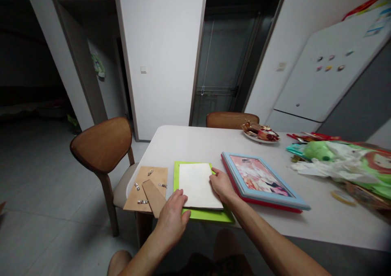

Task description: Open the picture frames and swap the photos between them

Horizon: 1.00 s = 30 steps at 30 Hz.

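Observation:
A white rectangular sheet (198, 184) lies over a lime-green picture frame (210, 215), leaving a green border visible around it. My left hand (173, 215) is at the sheet's lower left edge, its fingers bent and the thumb near the bottom corner. On the opposite side, my right hand (223, 185) closes on the right edge with curled fingers. The sheet's lower edge shows a dark line, apparently slightly above the frame. A brown backing board (131, 202) with several metal clips and a brown stand leg (153, 196) lies beside my left hand.
A light-blue picture frame (236, 174) rests on a red one (262, 201) at the right. Farther off stand a plate of wrapped items (259, 139) and a pile of plastic packaging (336, 158). Wooden chairs (104, 145) border the white table (186, 139); a tape roll (343, 198) lies right.

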{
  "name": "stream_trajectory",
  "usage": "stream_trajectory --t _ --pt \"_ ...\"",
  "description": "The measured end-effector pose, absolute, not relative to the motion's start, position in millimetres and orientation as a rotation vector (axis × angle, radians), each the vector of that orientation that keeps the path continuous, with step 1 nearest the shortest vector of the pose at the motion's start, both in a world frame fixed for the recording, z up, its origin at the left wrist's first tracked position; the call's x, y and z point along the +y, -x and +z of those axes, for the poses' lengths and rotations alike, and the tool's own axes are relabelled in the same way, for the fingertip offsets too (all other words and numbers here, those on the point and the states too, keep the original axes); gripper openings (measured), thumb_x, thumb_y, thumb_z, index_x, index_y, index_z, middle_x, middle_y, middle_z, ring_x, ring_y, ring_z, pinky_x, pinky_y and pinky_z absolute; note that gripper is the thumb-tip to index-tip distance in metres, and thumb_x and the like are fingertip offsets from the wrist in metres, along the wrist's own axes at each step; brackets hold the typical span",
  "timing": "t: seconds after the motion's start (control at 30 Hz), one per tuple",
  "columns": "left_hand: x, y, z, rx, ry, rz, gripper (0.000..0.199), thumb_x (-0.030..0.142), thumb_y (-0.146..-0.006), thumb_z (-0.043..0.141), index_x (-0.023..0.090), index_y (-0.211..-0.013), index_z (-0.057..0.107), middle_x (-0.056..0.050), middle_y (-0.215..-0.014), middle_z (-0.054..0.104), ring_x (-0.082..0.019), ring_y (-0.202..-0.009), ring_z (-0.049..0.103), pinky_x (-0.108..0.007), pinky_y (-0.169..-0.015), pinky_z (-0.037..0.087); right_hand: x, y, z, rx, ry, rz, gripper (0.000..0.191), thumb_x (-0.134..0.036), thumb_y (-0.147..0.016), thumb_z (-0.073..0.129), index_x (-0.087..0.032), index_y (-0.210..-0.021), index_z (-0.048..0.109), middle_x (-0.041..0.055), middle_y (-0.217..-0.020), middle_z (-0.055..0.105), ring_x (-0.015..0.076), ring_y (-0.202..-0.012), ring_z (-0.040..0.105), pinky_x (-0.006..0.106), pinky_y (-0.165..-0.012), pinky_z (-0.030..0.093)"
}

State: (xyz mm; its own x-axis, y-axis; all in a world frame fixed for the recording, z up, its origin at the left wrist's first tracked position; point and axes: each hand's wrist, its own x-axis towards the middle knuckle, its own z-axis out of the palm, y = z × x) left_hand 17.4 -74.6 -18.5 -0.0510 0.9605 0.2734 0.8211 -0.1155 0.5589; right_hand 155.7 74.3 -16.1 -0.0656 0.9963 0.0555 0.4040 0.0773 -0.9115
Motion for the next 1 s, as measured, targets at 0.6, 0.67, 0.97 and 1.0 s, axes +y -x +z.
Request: stream_trajectory --t 0.6,0.67,0.97,1.0 --pt "-77 -18 -12 1.938 -2.127 0.752 0.021 0.014 -0.074 0.047 0.013 -0.094 0.054 -0.012 -0.116 0.051 -0.022 -0.115 0.038 -0.036 -0.098 0.030 64 -151 -7 -2.074 1.462 0.463 0.039 -0.019 -0.068 0.042 -0.008 -0.103 0.056 0.0145 -0.099 0.059 0.0217 -0.092 0.052 0.026 -0.081 0.033" --pt "-77 -17 -12 1.934 -2.135 0.744 0.021 0.013 -0.074 0.047 0.013 -0.093 0.054 -0.012 -0.115 0.051 -0.021 -0.115 0.038 -0.036 -0.098 0.030 60 -149 -7 -2.181 1.478 0.337 0.035 -0.022 -0.070 0.042 -0.010 -0.101 0.056 0.0144 -0.097 0.059 0.0224 -0.091 0.050 0.028 -0.080 0.033" --pt "-84 -7 -13 1.901 -2.075 0.827 0.034 0.015 -0.072 0.048 0.015 -0.106 0.049 -0.012 -0.121 0.046 -0.020 -0.114 0.040 -0.037 -0.097 0.031 56 -152 -20 -2.406 1.493 0.093 0.037 -0.029 -0.077 0.038 -0.016 -0.110 0.047 0.0127 -0.110 0.047 0.0225 -0.101 0.038 0.031 -0.079 0.030" --pt "-88 1 -13 1.900 -2.069 0.845 0.038 0.016 -0.071 0.049 0.015 -0.109 0.047 -0.011 -0.123 0.045 -0.020 -0.114 0.039 -0.037 -0.097 0.031 55 -152 -20 -2.419 1.492 0.091 0.037 -0.029 -0.077 0.037 -0.016 -0.110 0.047 0.0128 -0.110 0.046 0.0228 -0.102 0.038 0.031 -0.078 0.030"
